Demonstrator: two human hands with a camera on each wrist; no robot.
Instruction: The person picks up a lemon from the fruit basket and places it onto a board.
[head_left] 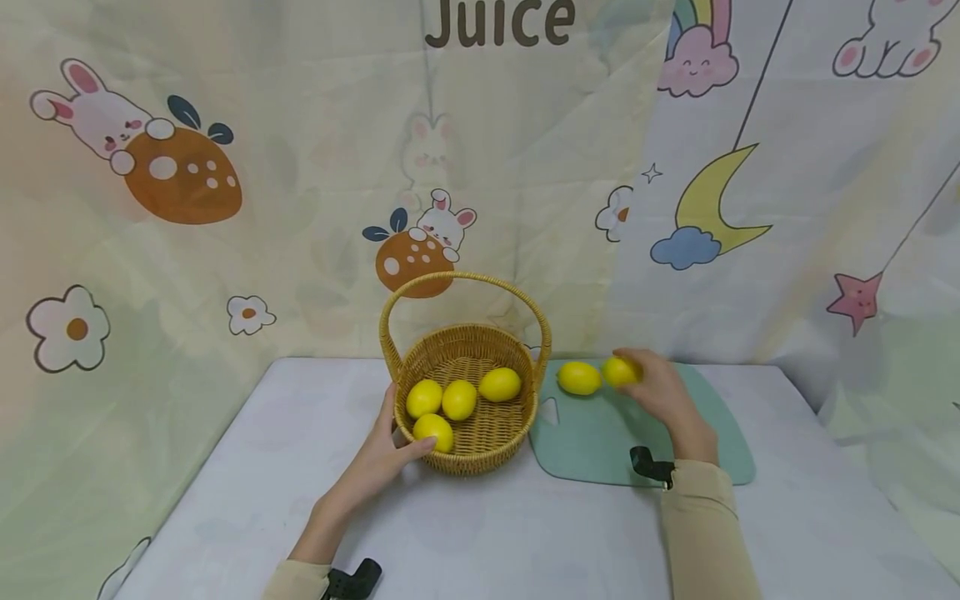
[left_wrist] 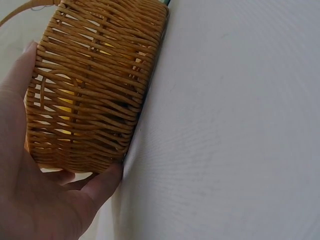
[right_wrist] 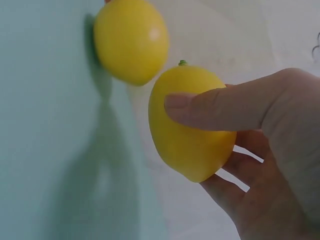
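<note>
Pinching one lemon [right_wrist: 185, 152] in the right fingers [right_wrist: 245, 167] over the green mat [head_left: 600, 454], holding the basket [head_left: 495, 458] in the left fingers [left_wrist: 104, 184], with four lemons [head_left: 459, 400] already inside, and maybe only this and the mat's other lemon [head_left: 579, 378] to go.

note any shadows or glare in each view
Right wrist: dark shadow across the green mat, pale glint on the farther lemon; left wrist: basket looks shaded against the paler tabletop; head: soft shadow on the mat near the right hand.
</note>
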